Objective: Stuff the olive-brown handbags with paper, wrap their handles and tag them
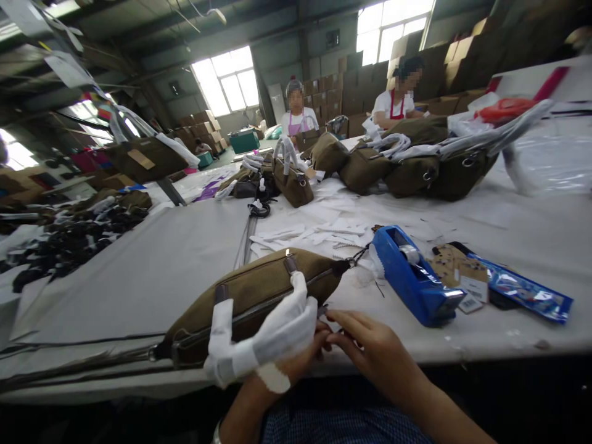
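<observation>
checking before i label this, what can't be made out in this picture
All in the head view:
Whatever is between the left hand and right hand: hidden by the hands themselves.
Part of the left hand: behind the white-wrapped handle of the brown bag.
Far ends of the dark straps: cut off by the left edge.
Print on the white label: too small.

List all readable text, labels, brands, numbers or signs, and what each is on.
None can be read.
Blue packet: printed, too blurred.
White label by the brown card: print too small.
Brown card: dark marks, illegible.
Blue tape dispenser: pale marks, too blurred to tell if lettering.
Tan tag on the hanging bag: nothing legible.
</observation>
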